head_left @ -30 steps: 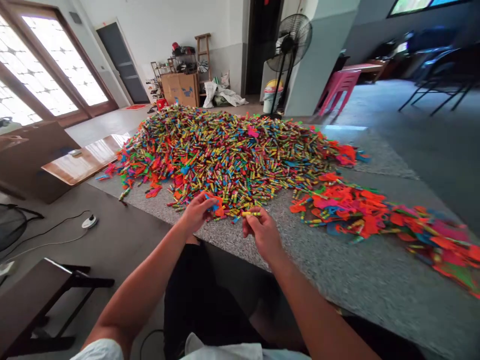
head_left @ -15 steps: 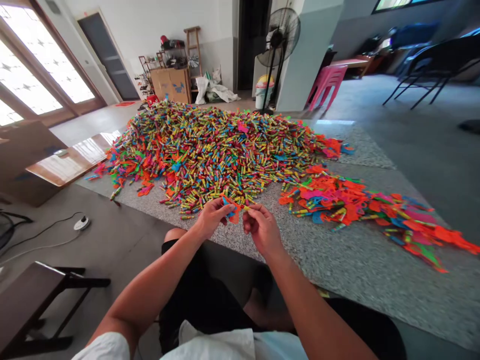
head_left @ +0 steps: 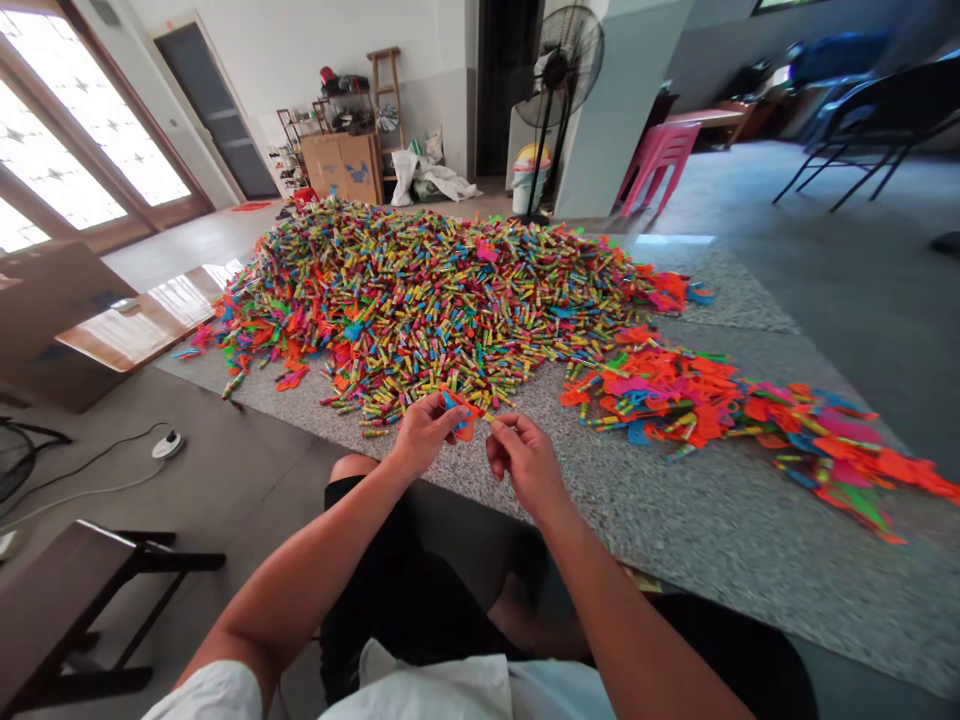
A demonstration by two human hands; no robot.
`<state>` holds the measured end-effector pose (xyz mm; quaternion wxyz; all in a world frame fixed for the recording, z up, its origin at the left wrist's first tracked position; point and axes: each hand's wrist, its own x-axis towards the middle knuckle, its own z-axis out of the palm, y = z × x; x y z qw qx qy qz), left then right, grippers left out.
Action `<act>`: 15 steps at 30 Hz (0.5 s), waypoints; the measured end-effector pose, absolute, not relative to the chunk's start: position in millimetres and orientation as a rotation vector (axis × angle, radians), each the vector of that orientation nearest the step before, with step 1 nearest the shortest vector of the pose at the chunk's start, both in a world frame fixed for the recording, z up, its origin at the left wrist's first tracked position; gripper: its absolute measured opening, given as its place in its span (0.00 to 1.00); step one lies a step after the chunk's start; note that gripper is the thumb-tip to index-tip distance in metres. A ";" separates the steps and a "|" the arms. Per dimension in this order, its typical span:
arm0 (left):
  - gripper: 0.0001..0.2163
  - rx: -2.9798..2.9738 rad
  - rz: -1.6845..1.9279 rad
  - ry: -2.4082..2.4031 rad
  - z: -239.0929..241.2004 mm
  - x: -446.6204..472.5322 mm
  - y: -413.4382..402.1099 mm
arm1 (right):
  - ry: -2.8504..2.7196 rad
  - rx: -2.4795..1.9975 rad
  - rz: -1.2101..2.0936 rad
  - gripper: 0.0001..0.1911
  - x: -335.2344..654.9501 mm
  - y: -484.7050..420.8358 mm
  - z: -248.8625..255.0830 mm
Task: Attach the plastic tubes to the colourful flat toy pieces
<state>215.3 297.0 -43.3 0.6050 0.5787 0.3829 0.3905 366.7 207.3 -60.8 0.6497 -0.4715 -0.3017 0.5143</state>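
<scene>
My left hand (head_left: 421, 434) pinches flat orange and blue plastic pieces (head_left: 466, 428) between thumb and fingers, just over the near edge of the pile. A small yellow-banded tube (head_left: 487, 416) sticks out from their right side. The thumb and forefinger of my right hand (head_left: 528, 462) close on that tube's outer end. Whether the tube is joined to the orange piece is too small to tell. Beyond both hands rises a big heap of small striped tubes (head_left: 442, 290) in yellow, red and blue.
The heap lies on a speckled stone slab (head_left: 615, 510). A second pile of orange, pink, green and blue plastic shapes (head_left: 697, 390) stretches to the right. A dark wooden stool (head_left: 67, 600) stands at lower left, with a power socket (head_left: 167, 445) on the floor. Behind is a standing fan (head_left: 555, 70).
My right hand's fingers have shifted slightly down and right along the tube, and more of it shows. The left hand stays nearly still. The view has turned a little.
</scene>
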 end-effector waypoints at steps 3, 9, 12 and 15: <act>0.19 1.299 0.909 0.883 -46.6 214.3 297.2 | -0.812 -1.102 1.234 0.21 372.0 203.0 -60.0; 0.19 1.246 0.711 0.921 -67.4 214.3 299.8 | -1.009 -1.306 1.280 0.22 387.4 198.4 -75.8; 0.21 1.262 0.710 1.005 -81.0 199.0 326.2 | -0.938 -1.561 1.211 0.25 422.0 200.3 -88.4; 0.19 1.337 0.871 1.291 -86.7 158.3 374.8 | -0.633 -1.751 0.893 0.23 476.5 207.3 -94.6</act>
